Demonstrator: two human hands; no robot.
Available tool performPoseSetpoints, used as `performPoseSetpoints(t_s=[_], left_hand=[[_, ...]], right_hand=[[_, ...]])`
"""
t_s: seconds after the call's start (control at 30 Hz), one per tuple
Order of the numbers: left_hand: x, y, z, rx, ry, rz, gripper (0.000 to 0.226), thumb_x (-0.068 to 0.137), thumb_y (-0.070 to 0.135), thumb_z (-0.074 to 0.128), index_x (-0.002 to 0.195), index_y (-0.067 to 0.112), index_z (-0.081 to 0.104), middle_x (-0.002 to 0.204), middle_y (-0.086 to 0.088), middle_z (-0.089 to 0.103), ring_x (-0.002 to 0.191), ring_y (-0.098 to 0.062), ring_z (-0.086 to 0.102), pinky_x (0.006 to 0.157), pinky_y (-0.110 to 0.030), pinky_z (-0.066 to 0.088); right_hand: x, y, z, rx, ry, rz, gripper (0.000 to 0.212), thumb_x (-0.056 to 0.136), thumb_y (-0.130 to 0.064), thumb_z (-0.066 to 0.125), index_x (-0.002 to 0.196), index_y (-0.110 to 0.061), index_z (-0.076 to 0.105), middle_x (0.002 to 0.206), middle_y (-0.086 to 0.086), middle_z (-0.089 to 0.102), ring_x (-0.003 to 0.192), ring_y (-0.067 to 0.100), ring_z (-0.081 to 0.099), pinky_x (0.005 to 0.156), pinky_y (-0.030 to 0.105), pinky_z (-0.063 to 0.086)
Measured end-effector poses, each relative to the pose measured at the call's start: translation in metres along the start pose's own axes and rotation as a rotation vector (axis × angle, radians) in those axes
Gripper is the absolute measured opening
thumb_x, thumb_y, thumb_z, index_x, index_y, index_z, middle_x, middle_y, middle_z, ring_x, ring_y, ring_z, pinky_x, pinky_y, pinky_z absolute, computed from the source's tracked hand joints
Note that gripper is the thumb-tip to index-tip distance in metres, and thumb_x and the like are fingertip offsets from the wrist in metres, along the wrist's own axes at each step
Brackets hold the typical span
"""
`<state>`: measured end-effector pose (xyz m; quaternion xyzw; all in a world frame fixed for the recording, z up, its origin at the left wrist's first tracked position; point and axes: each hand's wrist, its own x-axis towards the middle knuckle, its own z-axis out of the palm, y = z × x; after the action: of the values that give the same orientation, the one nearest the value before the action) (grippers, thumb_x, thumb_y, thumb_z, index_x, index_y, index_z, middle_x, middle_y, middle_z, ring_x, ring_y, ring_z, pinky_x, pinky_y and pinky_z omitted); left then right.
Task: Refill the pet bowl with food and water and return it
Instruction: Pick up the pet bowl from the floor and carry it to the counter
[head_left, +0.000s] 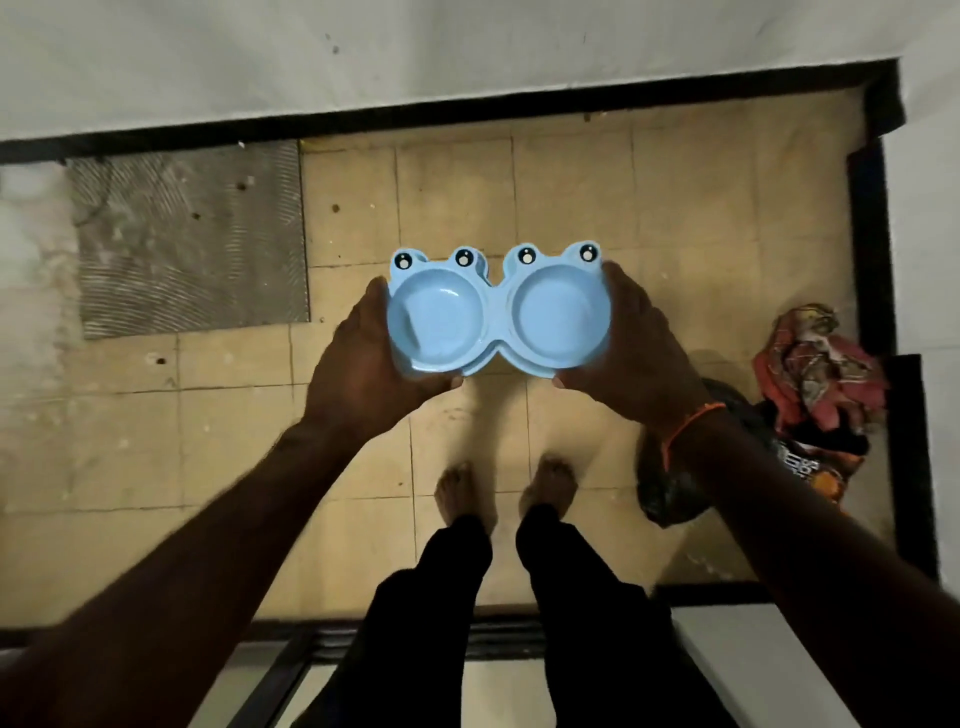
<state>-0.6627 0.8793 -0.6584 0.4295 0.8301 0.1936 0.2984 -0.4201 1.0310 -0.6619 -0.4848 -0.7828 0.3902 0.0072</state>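
A light blue double pet bowl (496, 312) with frog-eye bumps along its far edge is held level above the tiled floor. Both of its round wells look bare, with no food or water visible. My left hand (358, 358) grips the bowl's left end, thumb on the rim. Around the right end my right hand (639, 343) is closed; an orange thread circles that wrist. My bare feet stand on the floor directly below the bowl.
A grey ribbed mat (192, 239) lies on the floor at the left by the wall. At the right sit a dark printed bag (675, 488) and a heap of red patterned cloth (821, 369). Black skirting (867, 234) borders the beige tiles.
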Motion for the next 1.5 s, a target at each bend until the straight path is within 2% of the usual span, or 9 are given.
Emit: performPoseSetpoints(t_s=[0.33,0.5,0.6,0.77,0.9,1.13,1.27,1.4,1.5], left_hand=[[-0.108,0.158,-0.197,-0.009,0.108,0.290,0.105,0.055,0.059,0.093,0.140,0.023,0.043,0.127,0.017,0.056,0.106,0.002,0.049,0.083,-0.024,0.040],[-0.141,0.190,-0.233,0.018,0.120,0.391,0.109,0.054,0.061,0.094,0.144,0.029,0.042,0.134,0.014,0.059,0.113,-0.002,0.050,0.085,-0.028,0.043],[-0.152,0.200,-0.241,0.024,0.117,0.423,0.116,0.054,0.063,0.092,0.150,0.029,0.037,0.145,0.009,0.055,0.123,-0.002,0.046,0.096,-0.031,0.045],[-0.157,0.217,-0.248,-0.036,0.112,0.560,0.105,0.056,0.060,0.089,0.145,0.034,0.038,0.125,0.051,0.038,0.113,0.030,0.035,0.089,0.008,0.027],[-0.153,0.243,-0.249,-0.045,0.091,0.627,0.115,0.054,0.063,0.089,0.151,0.037,0.032,0.139,0.050,0.026,0.121,0.029,0.026,0.104,-0.005,0.028],[-0.151,0.340,-0.239,-0.113,-0.066,0.853,0.094,0.053,0.064,0.093,0.131,0.045,0.044,0.122,0.031,0.056,0.112,0.005,0.056,0.079,-0.015,0.043],[-0.158,0.397,-0.216,-0.087,-0.106,1.049,0.096,0.052,0.071,0.081,0.128,0.073,0.022,0.124,0.060,0.035,0.113,0.034,0.036,0.070,-0.002,0.037],[-0.152,0.443,-0.177,-0.099,-0.240,1.170,0.099,0.054,0.062,0.091,0.127,0.071,0.026,0.124,0.059,0.036,0.112,0.035,0.035,0.085,0.006,0.033],[-0.150,0.472,-0.154,-0.088,-0.331,1.252,0.103,0.055,0.057,0.095,0.134,0.062,0.029,0.129,0.056,0.037,0.118,0.033,0.034,0.091,0.006,0.030]], right_hand=[[-0.149,-0.136,-0.168,0.023,0.144,-0.086,0.125,0.061,-0.048,0.088,0.160,-0.018,0.017,0.157,0.006,0.037,0.139,0.031,0.042,0.113,0.055,0.040],[-0.200,-0.161,-0.203,0.101,0.261,-0.170,0.113,0.060,-0.047,0.089,0.153,-0.017,0.032,0.144,0.000,0.049,0.131,0.020,0.050,0.103,0.049,0.049],[-0.214,-0.171,-0.213,0.125,0.326,-0.192,0.103,0.058,-0.039,0.092,0.146,-0.020,0.041,0.134,-0.004,0.055,0.124,0.017,0.055,0.097,0.046,0.052],[-0.232,-0.172,-0.222,0.101,0.397,-0.152,0.112,0.058,-0.042,0.093,0.152,-0.021,0.037,0.143,-0.006,0.053,0.131,0.015,0.053,0.103,0.045,0.049],[-0.255,-0.170,-0.239,0.146,0.463,-0.124,0.114,0.060,-0.046,0.091,0.155,-0.018,0.033,0.147,-0.006,0.050,0.133,0.018,0.053,0.105,0.049,0.047],[-0.319,-0.141,-0.281,0.256,0.638,-0.039,0.092,0.061,-0.022,0.093,0.140,-0.012,0.047,0.129,-0.001,0.061,0.119,0.023,0.061,0.093,0.043,0.054],[-0.363,-0.110,-0.291,0.255,0.767,0.029,0.107,0.061,-0.039,0.098,0.151,-0.022,0.041,0.139,-0.006,0.059,0.127,0.018,0.059,0.098,0.043,0.053],[-0.403,-0.107,-0.306,0.296,0.951,0.084,0.105,0.064,-0.029,0.096,0.143,-0.061,0.034,0.136,-0.036,0.053,0.124,-0.009,0.054,0.093,0.012,0.050],[-0.428,-0.096,-0.297,0.285,0.999,0.259,0.115,0.064,-0.053,0.092,0.157,-0.043,0.025,0.151,-0.028,0.042,0.138,0.001,0.046,0.107,0.038,0.049]])
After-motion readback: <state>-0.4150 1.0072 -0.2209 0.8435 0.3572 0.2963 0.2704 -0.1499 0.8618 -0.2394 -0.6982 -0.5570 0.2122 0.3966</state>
